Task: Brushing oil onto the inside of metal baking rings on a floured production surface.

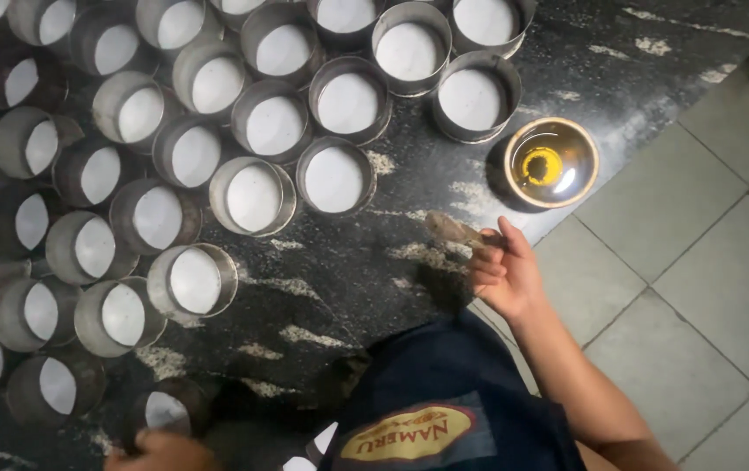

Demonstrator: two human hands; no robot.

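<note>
A dark speckled desk (374, 279) carries many round metal tins (252, 196) lined with white paper. Just right of the tins stands a small bowl of oil (551, 161). Below the bowl, the right hand (503, 275) has its grip closed on a brush (453, 230). The left hand (163, 452), below the tins, touches a tin; its grip cannot be told.

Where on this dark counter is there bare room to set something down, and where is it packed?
Bare counter lies between the round tins and the right hand holding a brush, running down toward the person's apron. Another free patch sits right of the oil bowl, by the counter's edge. The left and top are crowded with paper-lined tins; the left hand touches one.
</note>
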